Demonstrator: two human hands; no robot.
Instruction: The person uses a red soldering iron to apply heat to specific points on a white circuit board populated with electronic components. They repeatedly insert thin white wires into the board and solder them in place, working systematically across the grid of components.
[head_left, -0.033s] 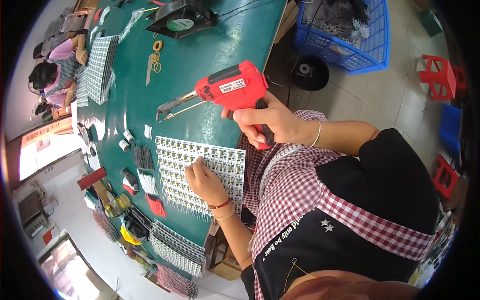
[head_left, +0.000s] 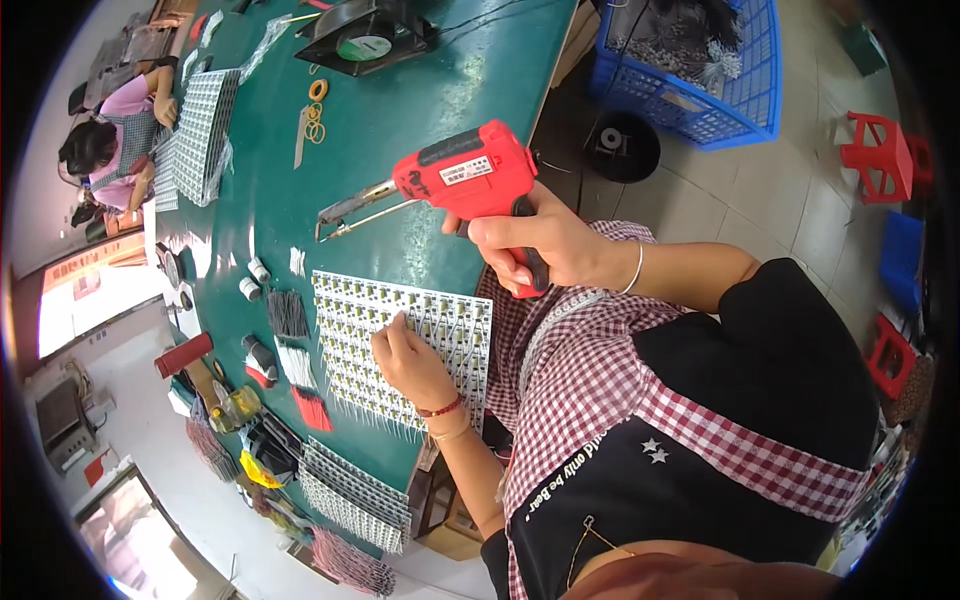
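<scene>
A red soldering gun [head_left: 480, 170] with a black grip is held in my right hand [head_left: 530, 245], fingers wrapped round its handle. Its metal tip stands above the green table, apart from the boards. Below it lies a white panel of small circuit boards [head_left: 340, 330], with rows of yellowish parts and thin white wires along its edge. Over the panel's middle rests my left hand [head_left: 410, 365], its fingers bunched in a pinch. What those fingertips hold, if anything, is too small to make out.
Bundles of black wires [head_left: 288, 315], white wires [head_left: 296, 367] and red wires [head_left: 311, 409] lie beside the panel. A black fan [head_left: 365, 40], a tape roll [head_left: 317, 90] and more board panels [head_left: 355, 495] share the table. A blue crate [head_left: 690, 110] stands off its edge. Another person [head_left: 115, 150] works across.
</scene>
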